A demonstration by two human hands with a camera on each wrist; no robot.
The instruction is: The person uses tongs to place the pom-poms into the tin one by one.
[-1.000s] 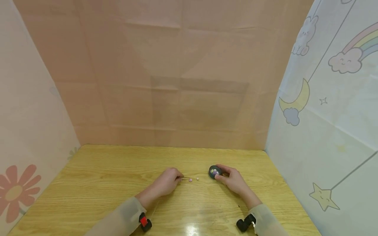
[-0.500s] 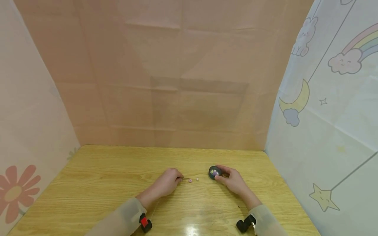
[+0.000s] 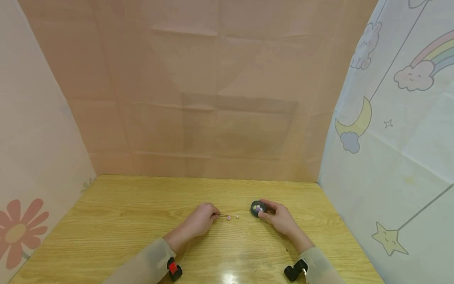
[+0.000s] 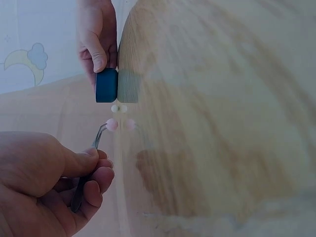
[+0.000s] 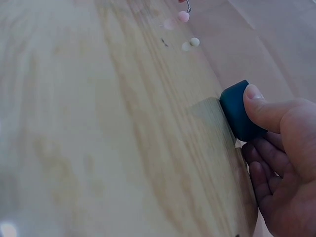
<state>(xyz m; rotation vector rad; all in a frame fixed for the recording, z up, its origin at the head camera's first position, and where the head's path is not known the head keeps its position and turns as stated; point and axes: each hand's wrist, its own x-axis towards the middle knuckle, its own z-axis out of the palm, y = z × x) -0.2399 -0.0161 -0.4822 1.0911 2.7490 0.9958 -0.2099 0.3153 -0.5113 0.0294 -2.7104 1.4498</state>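
Note:
My left hand [image 3: 202, 219] pinches a pair of bent-tip tweezers [image 4: 99, 138] between thumb and fingers. A pink bead [image 4: 112, 125] is right at the tweezer tips, low over the table. Just beyond it, toward the right, a smaller cream-white bead [image 5: 194, 42] lies on the wood. Farther right stands a small round dark teal container [image 5: 240, 111], with several colored pieces visible inside it from above. The thumb and fingers of my right hand [image 3: 282, 219] grip its right side while it sits on the table.
Both hands work over a wood-grain table [image 3: 142, 197]. A peach-colored cloth [image 3: 142, 98] closes off its back edge. White printed cloths stand along the left side and the right side [image 3: 390, 169]. A tiny dark speck [image 3: 287, 249] lies near the right forearm.

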